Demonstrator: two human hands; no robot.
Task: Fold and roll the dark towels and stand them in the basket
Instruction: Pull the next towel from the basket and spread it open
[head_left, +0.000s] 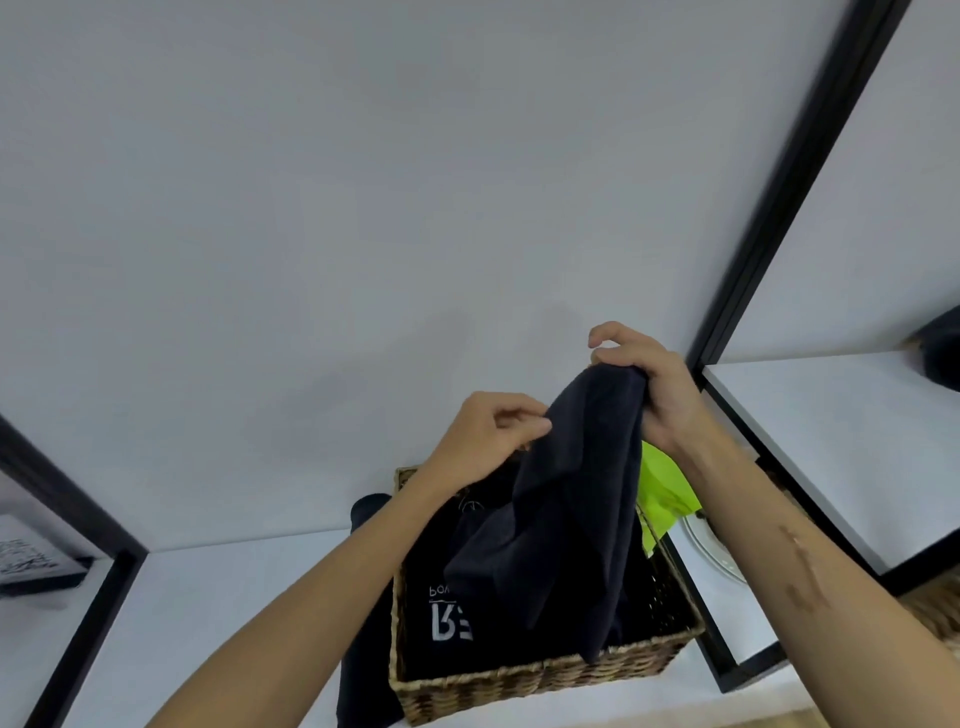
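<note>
My right hand (652, 387) has a tight grip on the top of the dark towel (561, 499) and my left hand (485, 434) pinches its edge, up over the basket (540, 680), so I think I should shake it flat first.

Plain pale wall (363, 182) fills most of view, even light. White shelf (234, 597) w/ black frame posts (795, 171) left & right.

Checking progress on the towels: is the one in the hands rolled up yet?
No, unrolled: the dark towel hangs loose from both hands over the basket.
</note>
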